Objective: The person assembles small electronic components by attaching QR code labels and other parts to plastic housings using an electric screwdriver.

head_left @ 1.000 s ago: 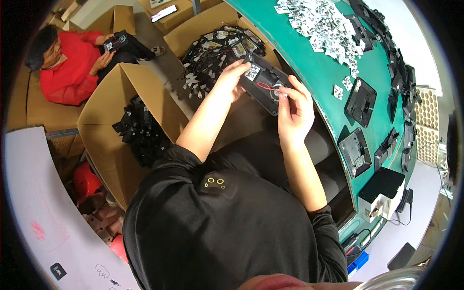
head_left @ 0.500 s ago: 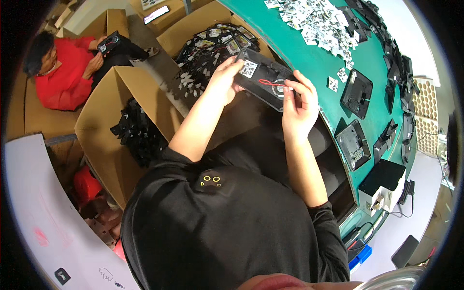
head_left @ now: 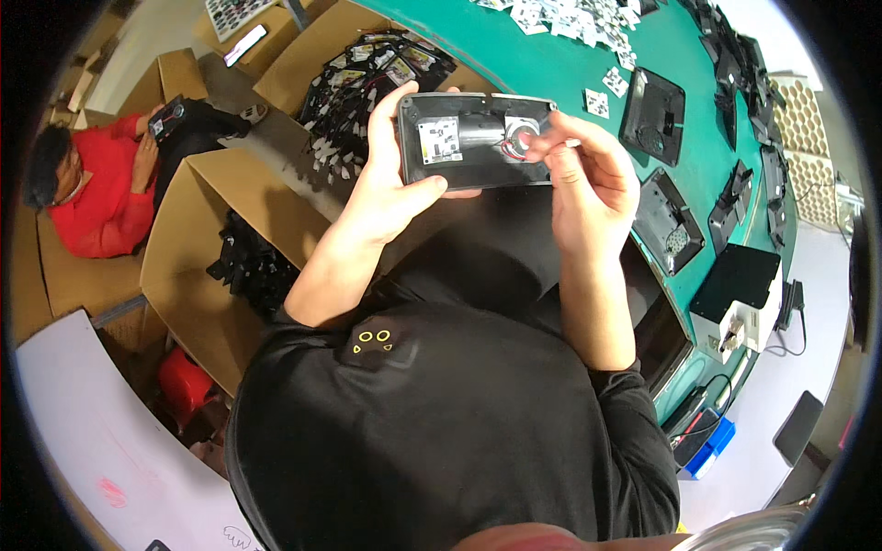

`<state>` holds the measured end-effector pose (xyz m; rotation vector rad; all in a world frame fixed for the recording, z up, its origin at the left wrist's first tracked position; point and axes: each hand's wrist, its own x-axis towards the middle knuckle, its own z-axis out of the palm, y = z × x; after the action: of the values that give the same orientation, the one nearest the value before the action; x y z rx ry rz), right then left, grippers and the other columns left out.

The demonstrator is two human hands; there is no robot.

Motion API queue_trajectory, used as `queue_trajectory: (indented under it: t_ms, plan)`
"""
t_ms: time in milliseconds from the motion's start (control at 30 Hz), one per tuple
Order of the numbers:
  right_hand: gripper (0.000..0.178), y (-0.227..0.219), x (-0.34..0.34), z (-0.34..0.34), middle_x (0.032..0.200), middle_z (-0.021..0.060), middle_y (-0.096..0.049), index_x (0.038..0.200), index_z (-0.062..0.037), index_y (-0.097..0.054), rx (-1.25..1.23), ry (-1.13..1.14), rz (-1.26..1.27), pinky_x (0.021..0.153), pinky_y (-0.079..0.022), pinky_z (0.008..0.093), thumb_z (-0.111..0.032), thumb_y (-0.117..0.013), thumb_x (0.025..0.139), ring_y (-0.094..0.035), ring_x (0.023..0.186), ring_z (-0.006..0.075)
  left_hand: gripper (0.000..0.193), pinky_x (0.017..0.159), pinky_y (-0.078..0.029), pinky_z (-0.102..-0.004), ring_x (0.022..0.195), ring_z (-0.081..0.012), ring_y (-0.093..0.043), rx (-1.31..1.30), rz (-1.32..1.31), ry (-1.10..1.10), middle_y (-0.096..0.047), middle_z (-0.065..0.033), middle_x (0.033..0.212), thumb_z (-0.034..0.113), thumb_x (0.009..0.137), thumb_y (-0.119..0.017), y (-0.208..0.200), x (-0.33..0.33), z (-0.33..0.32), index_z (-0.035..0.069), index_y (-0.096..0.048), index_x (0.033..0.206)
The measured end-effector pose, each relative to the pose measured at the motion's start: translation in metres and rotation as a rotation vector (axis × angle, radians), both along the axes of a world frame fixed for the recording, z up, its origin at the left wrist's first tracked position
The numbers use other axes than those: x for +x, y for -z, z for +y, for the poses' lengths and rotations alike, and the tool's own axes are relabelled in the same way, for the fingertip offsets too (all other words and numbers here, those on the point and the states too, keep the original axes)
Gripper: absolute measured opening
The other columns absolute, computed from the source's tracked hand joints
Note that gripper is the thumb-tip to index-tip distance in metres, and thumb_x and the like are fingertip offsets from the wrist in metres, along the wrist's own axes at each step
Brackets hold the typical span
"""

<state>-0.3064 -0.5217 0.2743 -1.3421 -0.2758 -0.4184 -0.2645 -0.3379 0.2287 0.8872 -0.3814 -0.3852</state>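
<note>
My left hand [head_left: 390, 179] grips the left end of a black plastic housing [head_left: 478, 172], fingers behind it and thumb on its lower edge. The housing's open inside faces me. A small white circuit board [head_left: 439, 140] sits at its left, and a round speaker [head_left: 522, 136] at its right. A thin red wire [head_left: 511, 152] curves over the speaker toward my right hand [head_left: 595, 179]. The right thumb and fingertips are pinched together at the housing's right end, with a small white tip [head_left: 571, 142] showing between them. The fingertips are slightly blurred.
Loose circuit boards [head_left: 560, 23] lie heaped on the green table [head_left: 432, 20], with black housings [head_left: 654, 115] to the right. Cardboard boxes [head_left: 220, 266] of black parts stand at left. A person in red [head_left: 101, 197] sits far left, holding a similar housing. A black-topped device [head_left: 735, 280] stands at right.
The housing has turned from a slant to nearly level and moved slightly left, in my left hand. My right hand has shifted a little right, and less red wire shows. The whole view has shifted.
</note>
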Motion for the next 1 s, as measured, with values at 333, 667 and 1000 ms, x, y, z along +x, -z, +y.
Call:
queue_trajectory:
  t_ms: [333,667,1000]
  plan:
    - [0.019,-0.011,-0.022,-0.005,0.091,0.0057,-0.061,0.1,-0.0001,-0.061,-0.1,0.11,0.146,0.075,-0.048,0.0234,0.004,-0.065,0.083,-0.059,0.081,0.0113,0.093,0.096,-0.047,-0.0505,0.133,-0.0375,-0.032,0.018,-0.349,-0.106,-0.018,-0.023,0.149,-0.013,0.073,-0.054,-0.008,-0.017,-0.03,0.016,-0.003,0.144]
    - [0.02,0.0,-0.019,-0.017,0.077,0.0055,-0.061,0.092,-0.0064,-0.068,-0.578,0.305,-0.053,0.061,-0.048,0.0264,0.001,-0.07,0.074,-0.058,0.066,0.0165,0.094,0.102,-0.041,-0.0403,0.129,-0.0298,-0.037,0.121,-0.455,-0.129,-0.023,-0.0232,0.145,-0.015,0.068,-0.053,-0.006,-0.025,-0.052,0.006,0.0,0.142]
    - [0.02,-0.003,-0.027,-0.021,0.076,0.005,-0.059,0.091,-0.0053,-0.068,-0.759,0.305,-0.054,0.061,-0.049,0.0239,0.002,-0.072,0.073,-0.06,0.069,0.0138,0.09,0.106,-0.033,-0.0423,0.126,-0.0323,-0.041,0.246,-0.62,-0.216,-0.026,-0.0288,0.144,-0.013,0.066,-0.054,0.001,-0.029,-0.069,0.003,-0.005,0.14]
